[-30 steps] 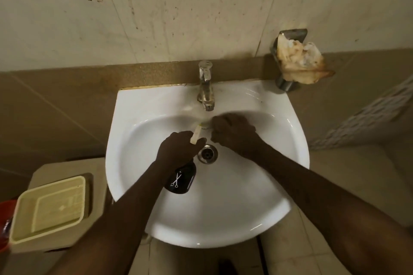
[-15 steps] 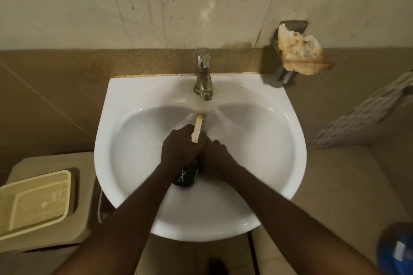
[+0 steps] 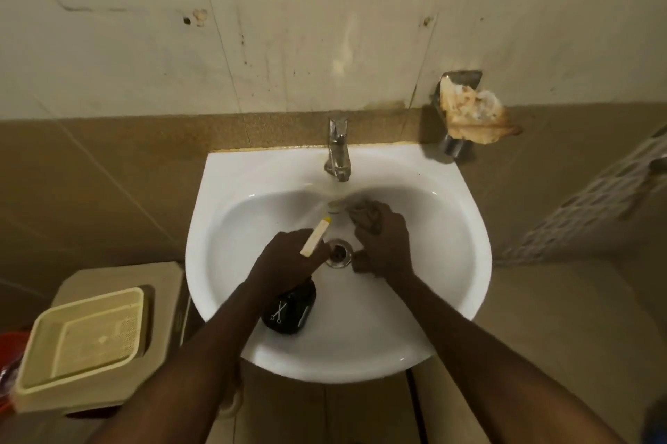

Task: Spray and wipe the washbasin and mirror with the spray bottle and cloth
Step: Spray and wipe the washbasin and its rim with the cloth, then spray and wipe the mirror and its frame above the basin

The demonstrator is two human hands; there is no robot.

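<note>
Both hands work inside the washbasin [image 3: 451, 263], and the drain [image 3: 338, 253] at its bottom serves as the marker for everything else. Left of the drain, the left hand [image 3: 288, 259] has its fingers curled round the neck of the dark spray bottle [image 3: 288, 310], whose pale trigger head points up past the drain toward the tap [image 3: 338, 151]. Right of the drain and reaching above it, the right hand [image 3: 384, 245] grips the bunched brown cloth [image 3: 366, 216] against the bowl's back slope, just below the tap. Spraying from here could go astray: the nozzle sits close to the cloth hand, so a squeeze would likely wet the knuckles rather than the porcelain, and the slick bowl could let the bottle's base slide (it hangs over the near slope). Nothing of the mirror shows beyond a dark edge at the top, so that half looks undone. Half a second ago the right hand lay tucked beside the bottle near the drain; now it has moved up toward the tap with the cloth showing.
</note>
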